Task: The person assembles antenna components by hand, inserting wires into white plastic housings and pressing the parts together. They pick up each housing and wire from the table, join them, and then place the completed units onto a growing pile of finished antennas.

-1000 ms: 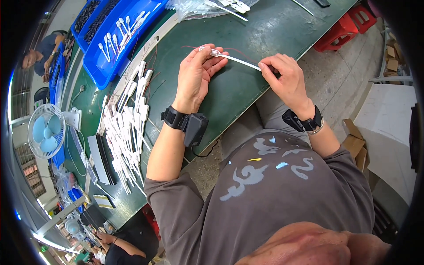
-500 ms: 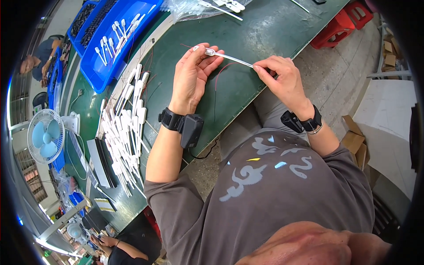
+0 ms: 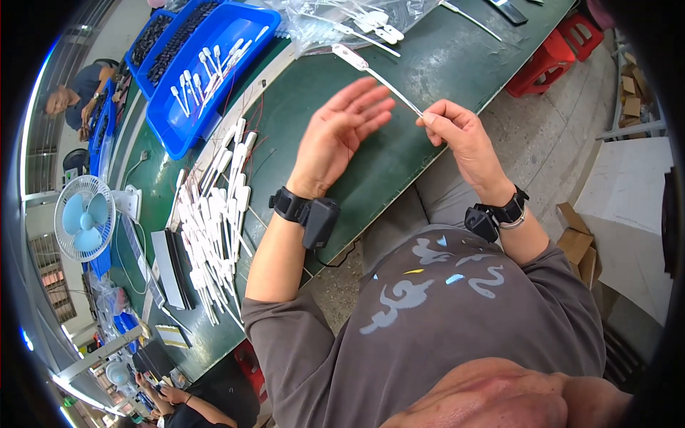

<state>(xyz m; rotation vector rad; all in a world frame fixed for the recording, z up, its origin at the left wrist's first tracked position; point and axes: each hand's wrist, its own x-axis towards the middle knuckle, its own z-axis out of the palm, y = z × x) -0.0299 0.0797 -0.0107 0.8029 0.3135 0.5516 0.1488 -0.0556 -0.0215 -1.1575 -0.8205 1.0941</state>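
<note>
My right hand (image 3: 464,143) pinches the thin end of a white plastic stick (image 3: 351,58) between thumb and fingers. The stick slants up and to the left over the green table, its flat, elongated head with an opening pointing away from me. My left hand (image 3: 341,135) is open beside the stick, palm up, fingers apart, holding nothing. To the left of that hand lies a large pile of similar white sticks (image 3: 214,228), with thin red wires around its far end. More white sticks (image 3: 371,23) lie on a clear plastic bag (image 3: 303,36) at the far side.
A blue tray (image 3: 165,132) at the far left holds several white sticks; blue bins of small black parts adjoin it. A fan (image 3: 85,217) stands left. Red stools (image 3: 544,65) are beyond the table's right edge. Co-workers (image 3: 85,93) sit at left and lower left.
My left hand has let go of the stick's head and opened. The right hand keeps the thin end, and the head has swung farther away. The hanging red and dark wires no longer show.
</note>
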